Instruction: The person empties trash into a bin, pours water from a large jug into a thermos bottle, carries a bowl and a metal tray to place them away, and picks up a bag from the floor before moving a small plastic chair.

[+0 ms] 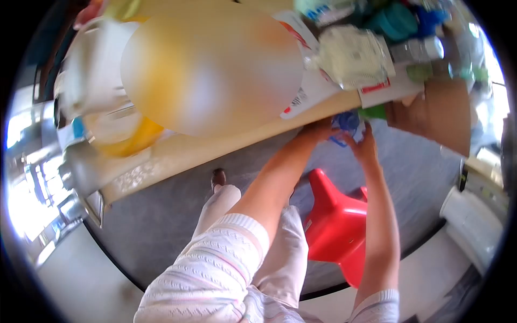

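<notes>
At the table's front edge, both of my hands are at a blue, partly see-through plastic item; blur hides its exact kind. My left hand reaches across from the left and grips its left side, fingers partly hidden behind it. Curved round the lower right side is my right hand, with thumb and a finger apart and the item between them. A green piece shows just to the right, close to my right fingertips.
A wooden table crosses in front of me. On it are a clear plastic pack, a teal container, a clear bottle and a brown cardboard box. A red stool stands below my arms.
</notes>
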The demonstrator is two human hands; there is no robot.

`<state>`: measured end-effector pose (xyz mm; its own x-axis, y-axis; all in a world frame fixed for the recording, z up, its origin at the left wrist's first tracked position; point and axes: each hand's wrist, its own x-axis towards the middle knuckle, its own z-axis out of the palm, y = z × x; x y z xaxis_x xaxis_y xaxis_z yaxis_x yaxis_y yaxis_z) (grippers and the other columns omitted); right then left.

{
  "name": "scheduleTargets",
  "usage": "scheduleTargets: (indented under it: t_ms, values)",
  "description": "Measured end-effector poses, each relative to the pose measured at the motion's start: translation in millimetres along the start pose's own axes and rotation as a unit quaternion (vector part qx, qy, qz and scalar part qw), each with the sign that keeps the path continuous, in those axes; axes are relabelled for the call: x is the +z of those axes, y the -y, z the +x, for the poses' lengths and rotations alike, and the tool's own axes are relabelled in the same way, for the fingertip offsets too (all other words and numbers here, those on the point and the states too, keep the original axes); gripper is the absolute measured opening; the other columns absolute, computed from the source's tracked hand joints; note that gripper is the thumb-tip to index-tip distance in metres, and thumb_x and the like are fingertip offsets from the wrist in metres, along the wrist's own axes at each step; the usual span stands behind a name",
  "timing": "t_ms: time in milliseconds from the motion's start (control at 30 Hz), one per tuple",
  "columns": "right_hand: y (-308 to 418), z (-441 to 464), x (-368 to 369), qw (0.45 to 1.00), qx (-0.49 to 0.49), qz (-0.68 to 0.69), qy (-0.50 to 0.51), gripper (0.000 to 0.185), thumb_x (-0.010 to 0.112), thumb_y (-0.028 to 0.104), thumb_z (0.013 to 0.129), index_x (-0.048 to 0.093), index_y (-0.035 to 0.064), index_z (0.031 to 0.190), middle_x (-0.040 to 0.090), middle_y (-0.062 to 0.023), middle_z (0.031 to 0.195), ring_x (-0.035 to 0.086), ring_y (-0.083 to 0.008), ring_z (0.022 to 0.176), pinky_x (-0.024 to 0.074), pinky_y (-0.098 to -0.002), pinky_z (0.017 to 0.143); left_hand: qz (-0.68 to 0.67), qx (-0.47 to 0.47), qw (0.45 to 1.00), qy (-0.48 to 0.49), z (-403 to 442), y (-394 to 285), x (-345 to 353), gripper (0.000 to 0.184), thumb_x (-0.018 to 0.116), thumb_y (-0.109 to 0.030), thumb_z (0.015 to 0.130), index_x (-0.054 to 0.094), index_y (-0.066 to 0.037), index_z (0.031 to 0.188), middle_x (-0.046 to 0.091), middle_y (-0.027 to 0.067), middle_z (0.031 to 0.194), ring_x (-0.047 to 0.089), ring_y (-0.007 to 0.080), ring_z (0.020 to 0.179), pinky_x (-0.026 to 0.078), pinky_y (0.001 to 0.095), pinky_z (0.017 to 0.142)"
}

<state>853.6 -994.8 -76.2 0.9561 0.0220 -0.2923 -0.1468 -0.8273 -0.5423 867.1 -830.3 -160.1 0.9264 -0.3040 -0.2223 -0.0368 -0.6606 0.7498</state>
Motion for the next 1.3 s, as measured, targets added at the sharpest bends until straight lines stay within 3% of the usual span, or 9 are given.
scheduleTargets:
  t_ms: [33,100,167,267,367,533,1000,1133,1300]
  values:
    - [20.6,-25.5,-13.5,0.996,0.085,0.012,0.009,0.076,0.072,0.036,0.067,0.037,0.0006,0.125,0.060,-0.0217,0.094,0.061,-0.0305,0.087,0.0483,-0.0364,0.070,-0.022,-0.013,1.000,0.016,-17.0,-9.4,-22.2,0.076,0.061,-0.041,0.072,0.031,-0.007,0.132,0.036,0.0195,0.133,0.032,0.0343,0.124,0.027,0.0424,0.101]
    - [-1.8,-78.9,-15.2,1.000,0.004,0.010,0.023,0.060,0.071,0.028,0.070,0.046,0.0010,0.118,0.061,-0.0145,0.091,0.060,-0.0237,0.080,0.0488,-0.0337,0.065,0.062,0.016,0.993,-0.096,-64.4,-9.9,-31.8,0.072,0.059,-0.036,0.074,0.030,-0.006,0.133,0.034,0.0196,0.133,0.035,0.0358,0.121,0.031,0.0439,0.098]
    - [13.2,-102.1,-31.0,0.996,-0.014,0.031,0.080,0.052,0.070,0.021,0.071,0.049,0.0020,0.115,0.061,-0.0119,0.092,0.060,-0.0214,0.078,0.0487,-0.0322,0.062,0.072,-0.032,0.997,0.010,-129.8,-5.1,-38.7,0.068,0.058,-0.031,0.075,0.030,-0.007,0.132,0.034,0.0193,0.133,0.036,0.0355,0.120,0.035,0.0441,0.096]
    - [151.9,-116.7,-87.0,0.989,-0.026,0.109,0.094,0.048,0.070,0.012,0.070,0.051,0.0042,0.113,0.062,-0.0107,0.092,0.060,-0.0186,0.078,0.0483,-0.0290,0.062,0.013,-0.135,0.987,0.090,-228.2,-7.3,-61.8,0.064,0.058,-0.026,0.074,0.032,-0.010,0.131,0.035,0.0179,0.133,0.037,0.0345,0.120,0.036,0.0433,0.096]
    - [283.4,-87.5,-131.5,0.972,-0.194,0.118,0.058,0.057,0.072,0.010,0.067,0.048,0.0057,0.118,0.061,-0.0106,0.096,0.059,-0.0204,0.085,0.0473,-0.0299,0.071,-0.013,-0.250,0.949,0.190,-303.7,-28.7,-105.1,0.061,0.058,-0.023,0.073,0.036,-0.013,0.129,0.036,0.0150,0.133,0.039,0.0330,0.119,0.036,0.0417,0.097]
    - [414.4,-58.0,-136.3,0.924,-0.369,0.091,0.040,0.079,0.077,0.017,0.061,0.037,0.0070,0.128,0.050,-0.0136,0.118,0.051,-0.0294,0.106,0.0414,-0.0362,0.087,-0.005,-0.288,0.946,0.148,-390.7,-31.1,-127.7,0.049,0.056,-0.024,0.076,0.046,-0.013,0.123,0.043,0.0111,0.128,0.042,0.0288,0.117,0.036,0.0392,0.097]
    - [496.9,-94.9,-106.5,0.937,-0.313,0.053,0.143,0.059,0.072,0.005,0.064,0.044,0.0017,0.116,0.057,-0.0099,0.107,0.055,-0.0166,0.098,0.0443,-0.0298,0.086,-0.141,-0.289,0.932,-0.169,-456.7,-18.6,-225.2,0.037,0.061,-0.017,0.071,0.058,-0.009,0.108,0.054,0.0135,0.112,0.051,0.0310,0.103,0.043,0.0388,0.086]
    - [542.9,-127.7,-86.3,0.879,-0.427,-0.137,0.163,0.057,0.069,0.005,0.061,0.043,0.0018,0.112,0.056,-0.0140,0.101,0.058,-0.0255,0.093,0.0462,-0.0322,0.081,-0.154,-0.271,0.916,-0.251,-463.3,-2.1,-266.0,0.035,0.062,-0.014,0.072,0.057,-0.008,0.106,0.054,0.0137,0.111,0.052,0.0316,0.101,0.044,0.0380,0.086]
    - [585.7,-138.6,-53.6,0.820,-0.422,-0.299,0.244,0.056,0.062,0.012,0.061,0.043,0.0010,0.112,0.048,-0.0191,0.104,0.048,-0.0357,0.099,0.0406,-0.0420,0.084,-0.202,-0.225,0.887,-0.350,-453.8,4.3,-322.8,0.037,0.063,-0.011,0.072,0.055,-0.010,0.108,0.052,0.0141,0.115,0.051,0.0323,0.102,0.044,0.0383,0.085]
